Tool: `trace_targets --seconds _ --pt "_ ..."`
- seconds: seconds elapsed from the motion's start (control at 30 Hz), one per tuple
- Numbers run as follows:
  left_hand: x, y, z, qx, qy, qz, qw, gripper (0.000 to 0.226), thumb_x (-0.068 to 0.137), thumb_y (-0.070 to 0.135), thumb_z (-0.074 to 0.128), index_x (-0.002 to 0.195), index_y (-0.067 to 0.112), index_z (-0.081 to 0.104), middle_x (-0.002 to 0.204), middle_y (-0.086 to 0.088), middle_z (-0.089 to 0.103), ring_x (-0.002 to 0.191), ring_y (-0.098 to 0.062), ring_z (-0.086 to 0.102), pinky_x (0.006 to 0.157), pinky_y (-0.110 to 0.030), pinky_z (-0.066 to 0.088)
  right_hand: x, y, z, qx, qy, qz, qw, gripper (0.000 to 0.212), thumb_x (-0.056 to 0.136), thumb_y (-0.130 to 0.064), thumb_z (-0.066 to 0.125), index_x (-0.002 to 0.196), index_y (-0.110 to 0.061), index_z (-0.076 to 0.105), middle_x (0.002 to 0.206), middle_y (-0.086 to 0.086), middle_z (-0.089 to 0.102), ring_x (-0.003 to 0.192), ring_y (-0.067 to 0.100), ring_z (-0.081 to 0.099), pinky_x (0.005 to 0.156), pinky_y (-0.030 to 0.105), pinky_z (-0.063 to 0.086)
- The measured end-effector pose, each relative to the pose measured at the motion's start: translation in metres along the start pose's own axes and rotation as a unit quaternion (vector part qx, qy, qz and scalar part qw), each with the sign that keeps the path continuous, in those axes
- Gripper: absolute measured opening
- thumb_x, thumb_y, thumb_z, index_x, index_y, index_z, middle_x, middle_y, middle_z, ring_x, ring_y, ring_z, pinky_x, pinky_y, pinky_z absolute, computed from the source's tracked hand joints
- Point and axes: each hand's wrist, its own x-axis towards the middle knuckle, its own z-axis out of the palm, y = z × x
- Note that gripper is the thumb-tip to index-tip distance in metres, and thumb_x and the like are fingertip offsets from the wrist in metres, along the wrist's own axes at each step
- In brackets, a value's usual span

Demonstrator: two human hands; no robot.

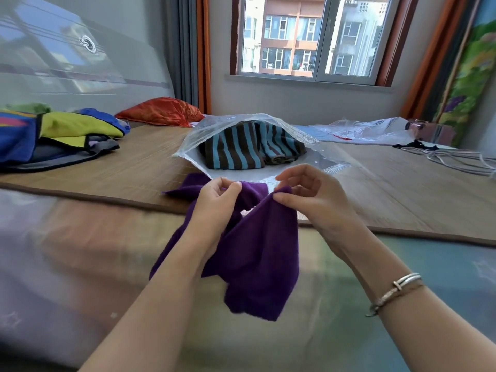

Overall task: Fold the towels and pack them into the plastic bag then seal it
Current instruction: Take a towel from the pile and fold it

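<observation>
Daylight from a window (308,38) falls across a bed (134,162) covered by a woven mat; a pile of coloured clothes (53,135) is left at its far left edge. On the mat a plastic bag (204,130) lies with its mouth gaping toward the viewer, and a striped towel (249,146) is already packed inside. A purple towel (255,259) is held up just before the bag, unfolded and hanging twisted; a crooked fold is likely if its edges are not squared first, and a bulky bundle could hinder sealing. One top corner is pinched by the left hand (217,208); the other is pinched by the right hand (314,200), remaining fingers loosely spread.
</observation>
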Motion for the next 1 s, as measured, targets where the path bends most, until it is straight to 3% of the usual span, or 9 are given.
trace_targets --seconds 0.07,0.2,0.4,0.57,0.73,0.8,0.87,1.0 --pt "-0.011 0.009 -0.001 -0.1 -0.027 -0.035 0.994 0.014 0.097 0.014 0.053 0.098 0.003 0.063 0.088 -0.014 0.068 0.077 -0.021 0.065 0.074 -0.034 0.056 0.0 0.0 0.003 0.031 0.0 -0.003 1.0 0.027 0.076 0.01 0.072 0.088 -0.013 0.065 0.075 -0.003 0.07 0.069 0.007 0.063 0.067 0.017 0.05" --pt "-0.027 0.018 -0.005 -0.2 -0.104 -0.043 0.973 0.019 0.096 0.006 0.049 0.079 0.009 0.056 0.073 -0.009 0.067 0.064 -0.016 0.064 0.059 -0.026 0.055 -0.001 0.002 0.01 0.063 0.023 0.011 0.998 0.023 0.075 0.008 0.073 0.085 -0.011 0.066 0.079 -0.001 0.07 0.074 0.01 0.064 0.07 0.017 0.051" --pt "-0.03 0.017 -0.014 -0.184 -0.119 -0.03 0.975 0.025 0.091 -0.006 0.051 0.074 0.012 0.047 0.062 -0.003 0.059 0.053 -0.011 0.057 0.052 -0.022 0.05 0.001 -0.002 0.018 0.104 0.039 0.002 0.994 0.023 0.072 0.006 0.076 0.084 -0.012 0.068 0.081 0.003 0.07 0.078 0.013 0.065 0.074 0.02 0.053" --pt "-0.028 0.015 -0.014 -0.164 -0.151 -0.015 0.975 0.031 0.087 -0.013 0.05 0.072 0.013 0.045 0.063 -0.003 0.057 0.055 -0.013 0.056 0.052 -0.022 0.049 0.004 -0.002 0.02 0.141 0.045 0.033 0.988 0.022 0.074 0.005 0.073 0.086 -0.012 0.069 0.074 0.005 0.071 0.07 0.013 0.067 0.068 0.02 0.053" --pt "-0.03 0.013 -0.013 -0.139 -0.17 -0.019 0.975 0.027 0.087 -0.011 0.054 0.074 0.013 0.048 0.069 -0.004 0.06 0.06 -0.014 0.06 0.058 -0.024 0.052 0.008 -0.002 0.02 0.11 0.048 0.047 0.992 0.025 0.076 0.004 0.073 0.088 -0.017 0.07 0.067 -0.002 0.067 0.072 0.01 0.065 0.071 0.021 0.048" --pt "-0.03 0.013 -0.014 -0.104 -0.158 -0.011 0.982 0.022 0.086 -0.007 0.059 0.078 0.013 0.052 0.076 -0.006 0.064 0.066 -0.016 0.063 0.063 -0.029 0.054 0.01 -0.007 0.02 0.099 0.061 0.036 0.993 0.025 0.075 0.004 0.074 0.088 -0.017 0.071 0.064 -0.005 0.065 0.073 0.01 0.065 0.071 0.022 0.049" --pt "-0.03 0.012 -0.017 0.018 -0.139 0.017 0.99 0.02 0.084 -0.002 0.064 0.089 0.014 0.054 0.089 -0.004 0.067 0.074 -0.017 0.067 0.07 -0.032 0.057 0.011 -0.011 0.016 0.093 0.084 0.024 0.992 0.025 0.075 0.004 0.075 0.089 -0.017 0.071 0.063 -0.006 0.063 0.072 0.01 0.064 0.069 0.024 0.051" --pt "-0.033 0.01 -0.033 0.279 -0.12 0.077 0.95 0.035 0.073 -0.011 0.063 0.093 0.016 0.053 0.096 -0.002 0.062 0.086 -0.021 0.065 0.074 -0.036 0.056 0.009 -0.025 -0.001 0.051 0.152 -0.009 0.987 0.028 0.076 0.006 0.074 0.089 -0.018 0.069 0.058 -0.011 0.063 0.068 0.008 0.063 0.069 0.024 0.053"
